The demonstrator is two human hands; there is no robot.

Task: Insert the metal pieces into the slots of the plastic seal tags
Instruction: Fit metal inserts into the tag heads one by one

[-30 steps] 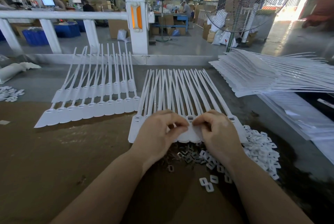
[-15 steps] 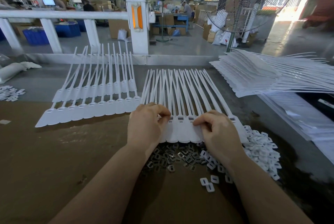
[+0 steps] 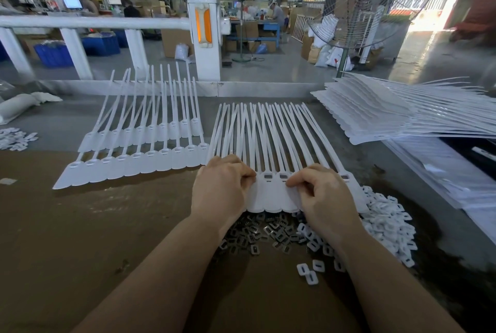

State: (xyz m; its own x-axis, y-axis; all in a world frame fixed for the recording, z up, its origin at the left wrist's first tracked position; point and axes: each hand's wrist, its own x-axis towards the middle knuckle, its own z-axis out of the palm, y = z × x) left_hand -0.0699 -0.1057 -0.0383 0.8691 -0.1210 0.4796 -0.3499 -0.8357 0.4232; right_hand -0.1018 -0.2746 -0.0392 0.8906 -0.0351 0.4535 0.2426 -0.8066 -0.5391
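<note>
Seal tags [image 3: 271, 193] under both hands, metal pieces [image 3: 257, 233] beside.

1. One head-worn wide-angle view looked forward and down, close over the worktable [image 3: 80, 225].
2. Both forearms entered from the lower frame edge.
3. The upper frame reached a workshop, probably bowed by the lens.

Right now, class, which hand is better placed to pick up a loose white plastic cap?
Right hand, probably: the heap of white plastic caps lies directly beside it, while the left hand sits farther away.
</note>
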